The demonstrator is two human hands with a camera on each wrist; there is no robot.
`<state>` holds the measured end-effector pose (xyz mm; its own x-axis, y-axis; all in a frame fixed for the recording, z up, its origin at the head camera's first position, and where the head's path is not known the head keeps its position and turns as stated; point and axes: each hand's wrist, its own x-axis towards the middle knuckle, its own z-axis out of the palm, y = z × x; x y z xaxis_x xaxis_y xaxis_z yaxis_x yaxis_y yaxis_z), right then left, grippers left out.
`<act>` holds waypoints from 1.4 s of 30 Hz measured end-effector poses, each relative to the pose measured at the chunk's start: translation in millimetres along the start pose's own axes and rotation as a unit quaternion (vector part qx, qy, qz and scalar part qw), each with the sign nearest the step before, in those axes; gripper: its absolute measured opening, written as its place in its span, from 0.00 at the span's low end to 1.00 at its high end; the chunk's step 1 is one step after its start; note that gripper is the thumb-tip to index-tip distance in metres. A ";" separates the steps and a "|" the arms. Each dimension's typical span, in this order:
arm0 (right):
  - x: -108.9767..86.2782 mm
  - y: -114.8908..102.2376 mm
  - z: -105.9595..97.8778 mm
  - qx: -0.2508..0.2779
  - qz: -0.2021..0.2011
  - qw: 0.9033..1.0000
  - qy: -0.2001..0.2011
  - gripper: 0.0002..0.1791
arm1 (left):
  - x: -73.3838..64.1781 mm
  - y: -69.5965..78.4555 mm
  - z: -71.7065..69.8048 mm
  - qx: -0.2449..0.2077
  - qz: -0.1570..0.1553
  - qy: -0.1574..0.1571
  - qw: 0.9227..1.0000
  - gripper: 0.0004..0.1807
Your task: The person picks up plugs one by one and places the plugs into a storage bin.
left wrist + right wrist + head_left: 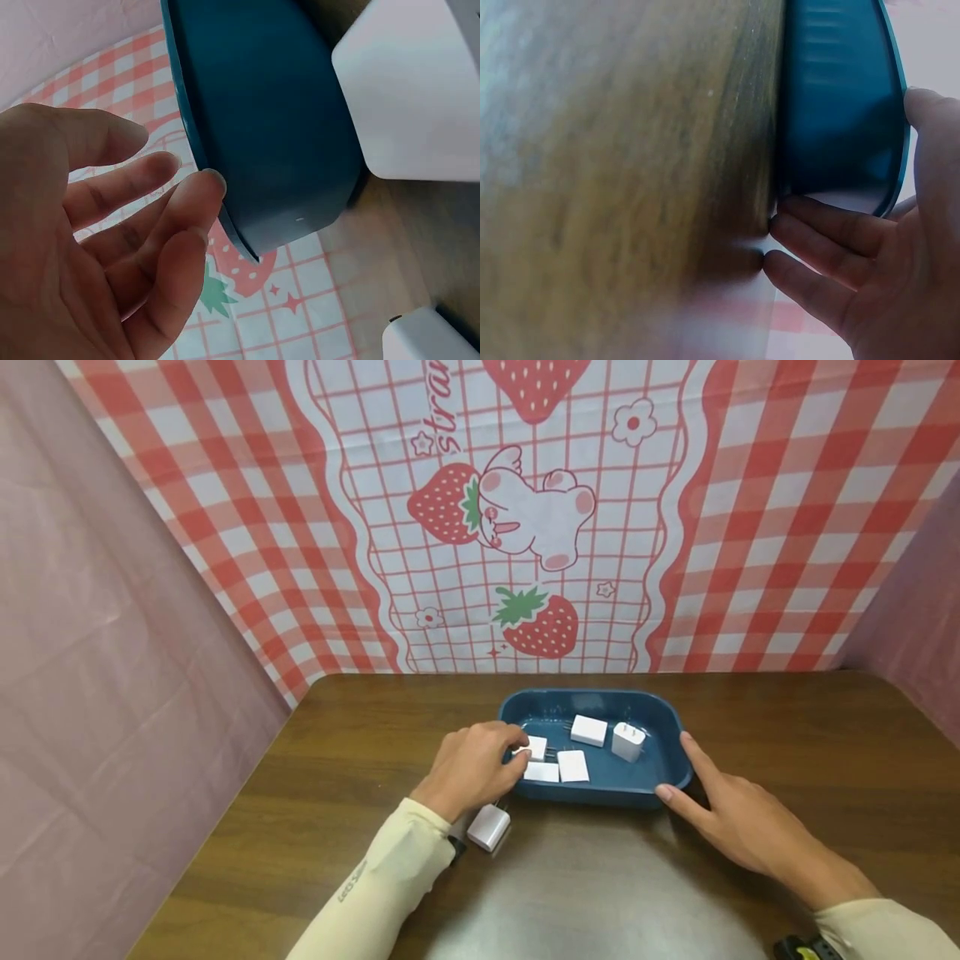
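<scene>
- Left hand (pixel 472 764): over the left end of the blue tray (pixel 607 796), thumb and fingertips apart, nothing visible between them. Left wrist view had one fingertip overlapping the rim; contact — couldn't tell.
- Right hand (pixel 738 818): at the tray's near right corner, thumb and fingers spread, thumb touching the rim, other fingers along the outside of the end wall.
- Tray: sat on the brown wood-grain surface (pixel 337 777), five white plug chargers inside.
- Nearest charger to left hand (pixel 535 748): partly hidden by the fingers, prongs to the right.
- Flat-lying charger (pixel 542 772): just below that one, by the near wall.
- Squarish charger (pixel 573 766): beside it, to its right.
- Far charger (pixel 588 731): on its side, prongs left.
- Rightmost charger (pixel 628 741): prongs up, well apart from the left hand.
- Outside charger (pixel 489 827): on the surface near the left wrist, prongs toward the tray. Left wrist view showed two white blocks outside the tray — head view only one.
- Backdrop: red-white checked cloth (pixel 757 527) with strawberry prints, behind the surface.
</scene>
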<state>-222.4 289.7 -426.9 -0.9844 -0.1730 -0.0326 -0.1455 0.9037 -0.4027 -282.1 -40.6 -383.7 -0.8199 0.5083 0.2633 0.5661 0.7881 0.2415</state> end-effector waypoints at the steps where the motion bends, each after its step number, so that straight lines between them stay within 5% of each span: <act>1: 0.0 -0.4 0.2 0.000 0.000 1.000 -0.001 0.53 | -0.5 -0.7 -0.2 0.003 -0.001 0.001 1.000 0.12; 16: 2.0 0.0 -1.2 0.002 0.003 1.000 -0.010 0.55 | -10.8 -20.9 -9.4 0.033 -0.018 0.037 0.999 0.11; 28: 2.1 -0.6 -0.2 0.006 0.003 1.000 -0.009 0.54 | -24.7 -45.8 -19.0 0.038 -0.073 0.044 0.996 0.09; 42: 1.9 -0.4 -0.2 0.006 0.005 1.000 -0.011 0.54 | -49.4 -84.3 -25.2 0.070 -0.114 0.006 0.991 0.08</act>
<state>-224.2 289.1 -426.6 -0.9834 -0.1722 -0.0564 -0.1341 0.9009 -0.4128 -287.2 -140.8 -393.5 -0.9233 0.3088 0.2284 0.3491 0.9226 0.1639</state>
